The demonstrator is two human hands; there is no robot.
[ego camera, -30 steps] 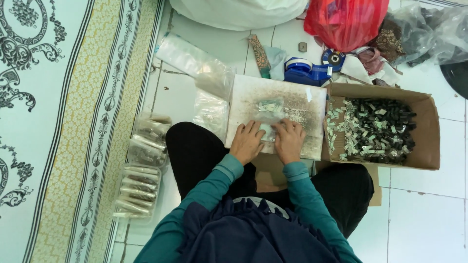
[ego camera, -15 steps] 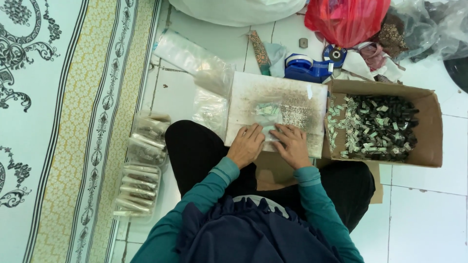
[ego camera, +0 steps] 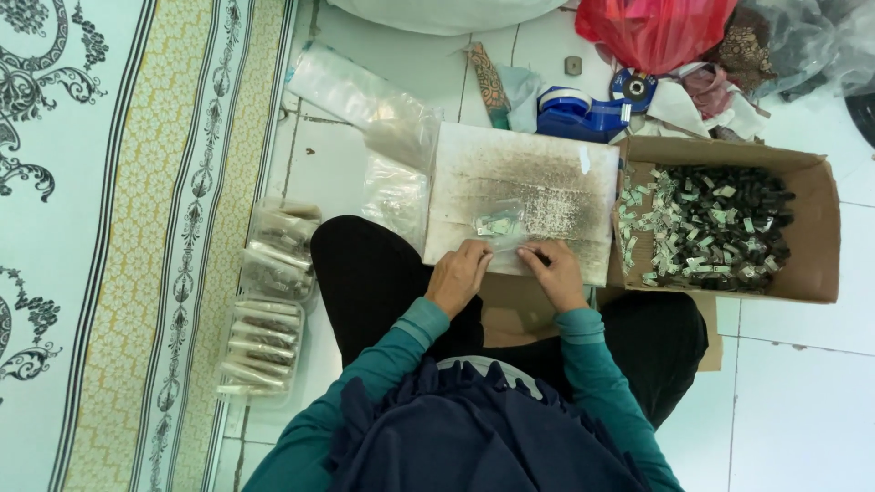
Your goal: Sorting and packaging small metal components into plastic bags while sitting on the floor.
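The person is sitting on the tiled floor (ego camera: 802, 364), wearing teal sleeves and dark trousers, with a pale board (ego camera: 529, 182) lying across the lap as a worktop. The left hand (ego camera: 458, 276) is resting at the board's near edge, fingers curled down; whether its grip is pinching anything, I cannot tell. The right hand (ego camera: 552, 272) is lying just beside it, fingers bent onto the board, its grip also unclear. Just beyond both hands, a small clear bag (ego camera: 497, 222) holding a few pale green pieces is lying on the board. To the person's left, filled packets (ego camera: 269, 301) are lying stacked beside a patterned rug (ego camera: 109, 228). To the right, a cardboard box (ego camera: 816, 237) is sitting against the board, holding dark and green pieces. Farther off are lying a blue tape dispenser (ego camera: 583, 109) and a red bag (ego camera: 652, 32).
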